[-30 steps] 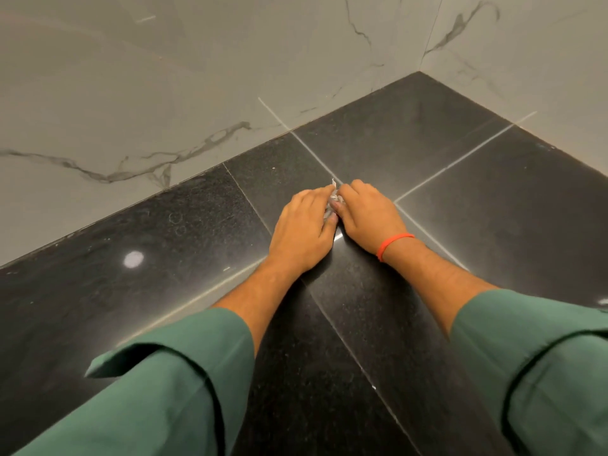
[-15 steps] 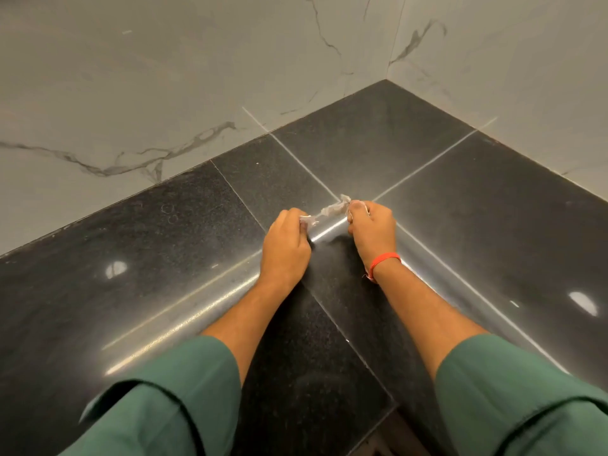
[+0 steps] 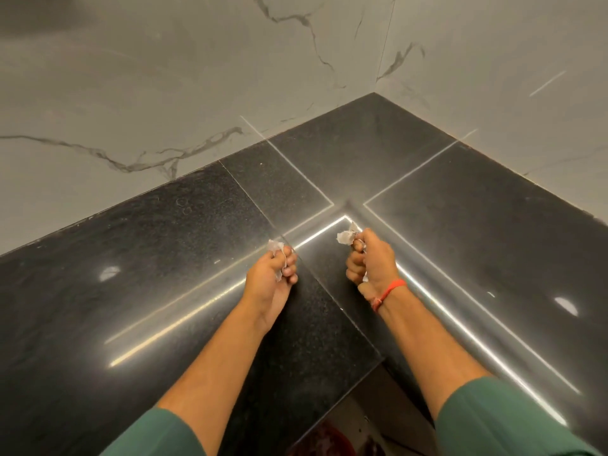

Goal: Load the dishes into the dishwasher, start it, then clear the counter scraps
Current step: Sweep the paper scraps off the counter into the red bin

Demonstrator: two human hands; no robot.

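Note:
My left hand (image 3: 271, 278) is curled around a small crumpled whitish scrap (image 3: 274, 246) that sticks out above its fingers. A second crumpled scrap (image 3: 345, 236) is pinched by my right hand (image 3: 370, 263), which wears an orange wrist band. Both hands hover over the glossy black corner counter (image 3: 164, 291), about a hand's width apart. No dishes or dishwasher are in view.
Grey marbled wall tiles (image 3: 164, 93) rise behind the counter and meet in a corner at the upper right. The counter's inner front edge (image 3: 362, 373) drops off between my forearms, with something reddish (image 3: 324, 439) on the floor below.
The hands were together on one scrap in the corner. They have pulled back toward me and apart, each now holding a separate piece.

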